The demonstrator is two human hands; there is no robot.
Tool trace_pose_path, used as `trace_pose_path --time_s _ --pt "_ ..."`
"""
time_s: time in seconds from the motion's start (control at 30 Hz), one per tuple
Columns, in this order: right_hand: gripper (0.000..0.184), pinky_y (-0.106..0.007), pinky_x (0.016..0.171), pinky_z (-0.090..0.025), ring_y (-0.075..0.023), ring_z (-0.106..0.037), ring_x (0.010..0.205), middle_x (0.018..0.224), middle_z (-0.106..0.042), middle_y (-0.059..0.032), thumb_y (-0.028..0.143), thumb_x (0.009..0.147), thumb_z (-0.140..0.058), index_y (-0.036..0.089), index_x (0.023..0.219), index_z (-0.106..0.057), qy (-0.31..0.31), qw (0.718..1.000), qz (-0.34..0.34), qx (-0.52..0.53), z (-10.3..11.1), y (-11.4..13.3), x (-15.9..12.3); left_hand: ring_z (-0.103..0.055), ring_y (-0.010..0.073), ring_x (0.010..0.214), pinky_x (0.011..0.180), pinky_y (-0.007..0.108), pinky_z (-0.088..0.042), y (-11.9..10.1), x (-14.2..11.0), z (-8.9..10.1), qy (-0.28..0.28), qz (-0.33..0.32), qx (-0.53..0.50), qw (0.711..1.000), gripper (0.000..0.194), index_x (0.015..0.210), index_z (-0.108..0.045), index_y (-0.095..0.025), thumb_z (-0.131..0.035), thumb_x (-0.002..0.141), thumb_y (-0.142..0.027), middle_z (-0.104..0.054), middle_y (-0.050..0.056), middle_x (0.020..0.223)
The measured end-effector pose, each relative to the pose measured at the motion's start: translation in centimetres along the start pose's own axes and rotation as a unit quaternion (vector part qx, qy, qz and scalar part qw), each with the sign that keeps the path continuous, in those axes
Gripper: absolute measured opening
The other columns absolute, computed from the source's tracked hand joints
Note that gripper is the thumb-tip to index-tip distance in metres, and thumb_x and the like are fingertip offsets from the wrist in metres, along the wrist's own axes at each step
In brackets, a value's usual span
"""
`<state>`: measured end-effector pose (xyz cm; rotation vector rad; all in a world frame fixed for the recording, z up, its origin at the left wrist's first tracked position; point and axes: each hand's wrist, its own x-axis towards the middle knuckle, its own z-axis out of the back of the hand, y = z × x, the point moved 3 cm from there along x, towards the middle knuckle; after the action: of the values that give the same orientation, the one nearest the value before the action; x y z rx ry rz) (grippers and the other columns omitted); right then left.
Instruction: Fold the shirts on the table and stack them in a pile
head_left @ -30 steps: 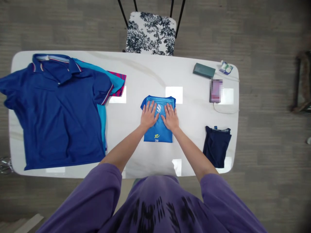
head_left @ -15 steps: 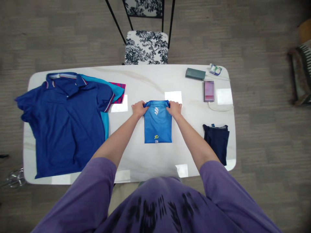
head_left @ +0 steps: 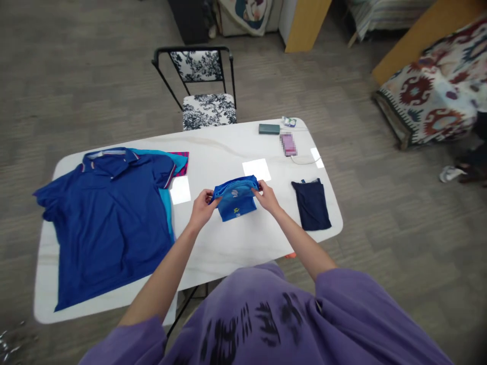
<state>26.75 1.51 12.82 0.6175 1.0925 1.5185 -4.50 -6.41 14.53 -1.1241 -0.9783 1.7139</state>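
- The left hand [head_left: 201,207] is nearly closed, thumb against bent fingers, pinching the left upper edge of the blue shirt [head_left: 236,198].
- The right hand [head_left: 268,196] pinches the shirt's right upper edge, its fingers also nearly closed.
- The blue shirt is folded into a small bundle between the two hands, its top edge raised towards the person. Whether its lower edge touches the table cannot be told.
- Under and around both hands lies the white table [head_left: 262,230], glossy and faintly veined, with rounded corners and bright patches of reflected light.
- Left of the left hand, a dark blue polo shirt [head_left: 110,223] lies spread out, wrinkled, one sleeve past the table edge. A turquoise shirt [head_left: 166,203] and a pink patterned cloth [head_left: 183,166] show from beneath it.
- To the right of the right hand is a folded navy cloth [head_left: 312,205].
- Beyond the right hand are a phone [head_left: 289,144], blurred out, with a white cable [head_left: 304,162], a dark green case [head_left: 269,129] and a small packet [head_left: 289,122].
- Past the table's far edge, a black-framed chair [head_left: 209,110] stands on the grey-brown floor [head_left: 95,76].
- Farther off, right of the chair, are a wooden panel [head_left: 307,25] and a patterned cover [head_left: 426,96].
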Motion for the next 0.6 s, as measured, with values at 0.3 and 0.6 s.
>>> trace_pose_path --time_s 0.3,0.6 --pt "0.027 -0.041 0.095 -0.064 -0.0264 -0.076 0.097 0.102 -0.079 -0.0019 0.057 0.109 -0.072 0.030 0.112 -0.069 -0.059 0.998 -0.002 0.011 12.6 0.3 -22.1 -0.084 0.0293 0.095 0.080 0.040 -0.069 -6.7 -16.0 -6.5 0.169 0.037 -0.060 0.983 0.060 0.111 -0.078 -0.031 -0.100 0.081 -0.077 -0.086 0.005 0.104" --pt "0.029 -0.044 0.099 -0.066 -0.0283 -0.079 0.100 0.108 -0.083 -0.0038 0.058 0.108 -0.075 0.031 0.118 -0.074 -0.160 0.986 -0.035 -0.038 32.7 -8.5 -23.2 -0.081 0.0240 0.091 0.081 0.034 -0.067 -10.9 -12.9 -29.2 0.260 0.061 -0.123 0.956 0.057 0.106 -0.075 -0.025 -0.097 0.086 -0.074 -0.083 0.004 0.099"
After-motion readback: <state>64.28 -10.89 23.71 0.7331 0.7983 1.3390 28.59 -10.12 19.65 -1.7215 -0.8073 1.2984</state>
